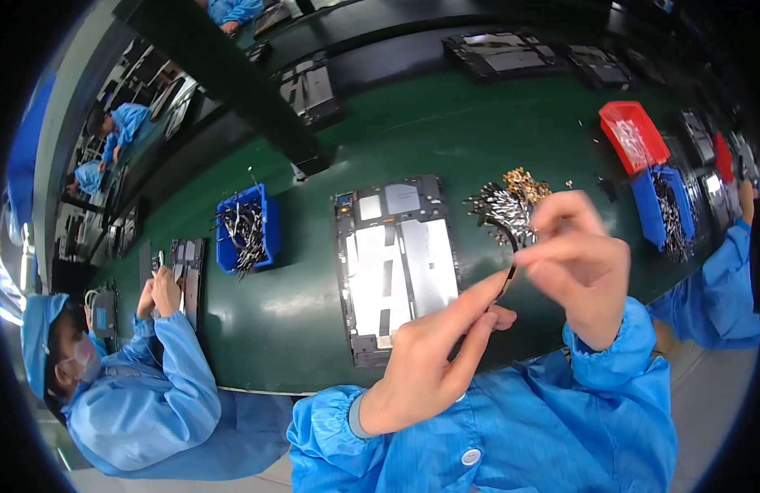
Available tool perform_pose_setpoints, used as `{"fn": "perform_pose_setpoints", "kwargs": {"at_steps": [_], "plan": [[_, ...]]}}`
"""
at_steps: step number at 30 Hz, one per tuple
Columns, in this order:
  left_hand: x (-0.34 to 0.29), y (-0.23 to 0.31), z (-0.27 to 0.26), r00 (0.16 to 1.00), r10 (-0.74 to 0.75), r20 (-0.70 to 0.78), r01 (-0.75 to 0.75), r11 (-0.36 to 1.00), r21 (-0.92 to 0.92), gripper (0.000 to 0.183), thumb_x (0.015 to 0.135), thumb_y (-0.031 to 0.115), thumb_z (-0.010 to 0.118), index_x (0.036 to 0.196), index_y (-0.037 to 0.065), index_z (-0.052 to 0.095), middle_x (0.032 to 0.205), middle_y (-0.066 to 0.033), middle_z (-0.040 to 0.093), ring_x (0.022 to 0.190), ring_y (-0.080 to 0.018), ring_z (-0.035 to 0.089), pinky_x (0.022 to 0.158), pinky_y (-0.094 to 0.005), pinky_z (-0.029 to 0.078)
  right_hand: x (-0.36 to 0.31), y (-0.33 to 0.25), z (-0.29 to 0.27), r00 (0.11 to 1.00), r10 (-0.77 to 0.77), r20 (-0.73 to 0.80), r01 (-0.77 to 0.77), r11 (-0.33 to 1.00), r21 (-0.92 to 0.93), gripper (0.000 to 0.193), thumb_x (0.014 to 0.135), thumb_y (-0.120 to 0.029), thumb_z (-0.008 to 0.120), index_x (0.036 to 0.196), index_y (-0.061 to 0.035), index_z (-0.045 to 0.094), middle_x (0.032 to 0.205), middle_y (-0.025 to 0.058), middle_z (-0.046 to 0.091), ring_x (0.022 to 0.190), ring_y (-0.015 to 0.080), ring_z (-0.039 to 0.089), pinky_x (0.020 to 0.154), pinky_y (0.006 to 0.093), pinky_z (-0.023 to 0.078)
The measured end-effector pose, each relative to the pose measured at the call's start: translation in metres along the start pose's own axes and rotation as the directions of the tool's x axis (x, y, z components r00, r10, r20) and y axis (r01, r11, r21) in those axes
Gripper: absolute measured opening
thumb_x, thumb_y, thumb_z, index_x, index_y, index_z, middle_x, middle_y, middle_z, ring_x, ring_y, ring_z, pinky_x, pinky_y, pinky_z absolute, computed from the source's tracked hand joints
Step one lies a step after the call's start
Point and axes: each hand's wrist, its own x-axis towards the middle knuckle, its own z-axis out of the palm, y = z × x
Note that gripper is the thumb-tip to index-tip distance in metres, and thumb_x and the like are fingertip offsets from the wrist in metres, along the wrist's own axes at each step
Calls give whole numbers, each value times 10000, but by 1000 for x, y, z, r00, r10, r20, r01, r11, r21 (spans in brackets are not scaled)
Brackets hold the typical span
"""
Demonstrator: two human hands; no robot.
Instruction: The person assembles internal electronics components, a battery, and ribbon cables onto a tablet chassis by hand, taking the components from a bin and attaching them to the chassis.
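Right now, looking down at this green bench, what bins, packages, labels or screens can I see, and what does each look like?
Blue plastic bin: left of centre, rectangular, holding dark thin parts.
Red plastic bin: far right, rectangular, holding pale small parts.
Second blue plastic bin: just below the red one, holding dark parts.
Open tablet-like device back: centre, rectangular, grey and silver, no lit screen.
Labels: too small to tell.

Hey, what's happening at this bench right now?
A person in a blue coat holds a thin dark flex strip between both hands, left hand and right hand, above a green work surface. An opened tablet chassis lies flat just ahead, with a heap of small parts beside it. To the left, a co-worker handles another device near a blue bin.
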Motion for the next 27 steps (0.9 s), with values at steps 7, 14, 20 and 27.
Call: {"fn": "perform_pose_setpoints", "kwargs": {"at_steps": [7,14,20,27], "plan": [[14,4,16,996,-62,61,61,998,22,186,878,-3,597,1061,-29,618,762,-153,668,655,-251,676,572,-308,521,-19,11,-6,949,-308,67,314,902,-297,300,620,-35,769,917,-44,727,930,90,684,814,225,639,690,308,517],[16,3,13,996,13,91,-28,985,169,144,839,-10,630,981,-17,657,804,-149,686,696,-262,683,591,-321,526,-11,26,-32,945,-325,-19,276,830,-485,149,710,-5,696,858,-11,674,853,100,676,761,242,657,630,315,518],[-61,-65,-57,772,-496,-396,526,850,-39,195,934,112,526,880,-47,625,828,-149,709,1075,-237,607,1082,-422,289,48,126,-223,875,-128,-468,-344,516,-784,113,789,-31,641,880,30,671,846,167,686,750,270,691,715,342,550],[-78,-63,-59,813,-570,-119,454,749,-482,166,913,50,547,990,-48,658,922,-114,719,985,-239,660,992,-385,412,72,169,-240,989,-104,-110,-123,-132,-984,348,738,-60,687,1079,4,653,1273,186,548,1240,343,453,1028,424,402]]}}
